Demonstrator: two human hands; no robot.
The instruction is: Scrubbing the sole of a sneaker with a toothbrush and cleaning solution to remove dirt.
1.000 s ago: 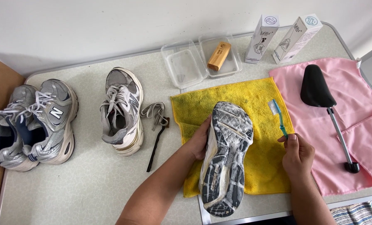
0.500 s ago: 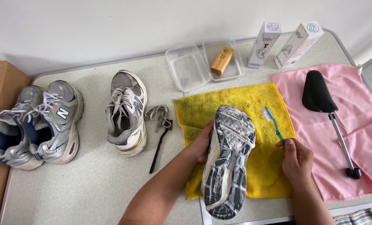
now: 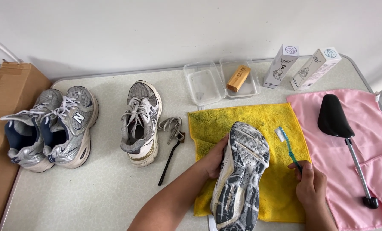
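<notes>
The tabletop [image 3: 114, 192] is covered in part by a yellow towel [image 3: 251, 117]. A shoe [image 3: 240, 177] is held over it, sole up, by the left hand [image 3: 214, 156], which is wrapped around its side. White foam is seen all over the sole, so much scrubbing looks done; wiping looks left. The shoe's long side runs from near to far, toe far. A toothbrush [image 3: 288, 147] is pinched by the right hand [image 3: 311, 186], bristles away.

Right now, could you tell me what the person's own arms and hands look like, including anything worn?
Both forearms are bare, with no sleeves in view. The left hand and right hand wear no gloves, rings or watch that I can see. The nails look short and unpainted.
</notes>
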